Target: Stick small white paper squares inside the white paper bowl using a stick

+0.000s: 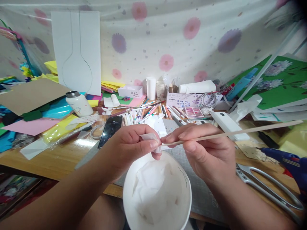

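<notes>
My left hand (130, 145) is closed, pinching a small scrap of white tissue paper (151, 139) between thumb and fingers. My right hand (203, 148) is closed on a thin wooden stick (240, 131) that runs up to the right; its near tip meets the tissue scrap. Both hands hover just above a white paper cup (157, 191) at the table's front edge, with more white tissue lying inside it.
Large silver scissors (266, 187) and a blue glue gun (287, 161) lie at the right. A black phone (110, 126), markers (146, 113), a white bottle (78, 103), coloured papers and a white box (229, 124) crowd the wooden table (48, 159).
</notes>
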`<move>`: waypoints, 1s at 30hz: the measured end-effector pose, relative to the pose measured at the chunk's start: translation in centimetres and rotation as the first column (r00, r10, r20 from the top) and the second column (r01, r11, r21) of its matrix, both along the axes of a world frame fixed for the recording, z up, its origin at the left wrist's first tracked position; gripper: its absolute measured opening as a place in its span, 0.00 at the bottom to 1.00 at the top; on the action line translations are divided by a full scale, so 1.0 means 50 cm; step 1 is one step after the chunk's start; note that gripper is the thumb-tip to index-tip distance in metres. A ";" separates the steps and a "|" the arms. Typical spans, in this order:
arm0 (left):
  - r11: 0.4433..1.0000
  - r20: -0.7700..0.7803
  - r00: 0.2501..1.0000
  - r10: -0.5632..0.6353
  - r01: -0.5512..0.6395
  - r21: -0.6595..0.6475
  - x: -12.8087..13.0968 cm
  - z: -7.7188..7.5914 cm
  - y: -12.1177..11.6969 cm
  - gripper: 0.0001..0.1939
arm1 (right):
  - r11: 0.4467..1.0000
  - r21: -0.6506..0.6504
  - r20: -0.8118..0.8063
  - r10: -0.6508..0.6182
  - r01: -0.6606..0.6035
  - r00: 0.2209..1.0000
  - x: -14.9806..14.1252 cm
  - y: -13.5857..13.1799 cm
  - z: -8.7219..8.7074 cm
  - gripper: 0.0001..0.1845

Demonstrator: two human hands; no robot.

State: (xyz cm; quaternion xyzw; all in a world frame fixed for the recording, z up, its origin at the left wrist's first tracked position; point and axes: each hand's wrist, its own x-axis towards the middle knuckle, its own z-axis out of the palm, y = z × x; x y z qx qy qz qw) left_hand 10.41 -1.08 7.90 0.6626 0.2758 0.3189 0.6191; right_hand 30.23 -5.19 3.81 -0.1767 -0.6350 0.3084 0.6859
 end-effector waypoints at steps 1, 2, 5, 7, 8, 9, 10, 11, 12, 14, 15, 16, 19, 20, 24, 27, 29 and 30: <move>1.000 0.002 1.000 -0.006 0.006 -0.010 -0.001 -0.001 0.000 0.07 | 1.000 0.010 -0.006 0.003 -0.003 1.000 0.000 0.001 0.000 0.10; 1.000 0.002 1.000 -0.012 0.012 -0.020 -0.002 -0.003 0.001 0.07 | 1.000 0.018 -0.012 0.007 -0.006 1.000 0.000 0.002 0.000 0.10; 0.999 0.005 1.000 -0.022 0.022 -0.029 -0.004 -0.008 0.002 0.07 | 1.000 0.025 -0.023 0.017 -0.016 1.000 0.000 0.002 0.000 0.11; 0.999 0.010 1.000 -0.023 0.023 -0.030 -0.004 -0.008 0.002 0.07 | 1.000 0.022 -0.025 0.023 -0.022 0.999 0.000 0.002 0.000 0.11; 0.999 0.009 1.000 -0.020 0.020 -0.030 -0.004 -0.008 0.002 0.07 | 1.000 0.022 -0.024 0.024 -0.023 0.999 -0.001 0.002 0.000 0.11; 0.999 0.006 1.000 -0.017 0.017 -0.027 -0.004 -0.008 0.001 0.07 | 1.000 0.023 -0.022 0.021 -0.020 1.000 -0.001 0.002 0.000 0.11; 1.000 0.000 1.000 -0.015 0.015 -0.023 -0.003 -0.007 0.001 0.07 | 1.000 0.024 -0.019 0.016 -0.016 1.000 -0.001 0.002 0.000 0.11; 1.000 -0.005 1.000 -0.012 0.012 -0.020 -0.003 -0.007 0.001 0.07 | 1.000 0.025 -0.014 0.009 -0.009 1.000 -0.001 0.002 0.000 0.11; 1.000 -0.011 1.000 -0.008 0.007 -0.017 -0.003 -0.007 0.000 0.07 | 1.000 0.026 -0.007 0.001 -0.001 1.000 -0.001 0.002 0.000 0.11; 1.000 -0.017 1.000 0.002 -0.002 -0.019 -0.003 -0.008 0.000 0.07 | 1.000 0.025 0.000 -0.007 0.007 1.000 0.000 0.002 -0.001 0.10; 1.000 -0.017 1.000 0.004 -0.004 -0.023 -0.003 -0.009 0.000 0.07 | 1.000 0.025 -0.001 -0.006 0.006 1.000 0.000 0.002 -0.001 0.10; 1.000 -0.015 1.000 0.006 -0.007 -0.029 -0.004 -0.010 0.000 0.07 | 1.000 0.022 -0.002 -0.003 0.003 1.000 0.000 0.001 -0.001 0.10; 0.999 -0.004 1.000 0.001 -0.001 -0.041 -0.004 -0.013 0.001 0.07 | 1.000 0.020 -0.006 -0.001 0.002 1.000 -0.001 0.001 -0.001 0.10; 0.999 -0.003 1.000 0.000 0.000 -0.039 -0.004 -0.013 0.001 0.06 | 1.000 0.021 -0.003 -0.004 0.004 1.000 0.000 0.000 -0.001 0.10; 1.000 -0.009 1.000 0.006 -0.006 -0.016 -0.003 -0.010 0.002 0.07 | 0.999 0.040 0.020 -0.022 0.021 1.000 0.002 0.000 0.001 0.11; 1.000 -0.007 1.000 0.018 -0.018 -0.016 -0.003 -0.009 0.002 0.06 | 0.997 0.053 0.037 -0.051 0.049 0.998 0.003 0.001 0.002 0.11; 0.999 -0.012 0.999 0.030 -0.031 -0.034 -0.002 -0.009 0.001 0.06 | 0.997 0.051 0.044 -0.067 0.065 0.997 0.004 0.001 0.002 0.11; 0.998 -0.020 0.999 0.036 -0.037 -0.042 -0.002 -0.009 0.001 0.06 | 0.996 0.050 0.048 -0.073 0.071 0.996 0.004 0.001 0.002 0.11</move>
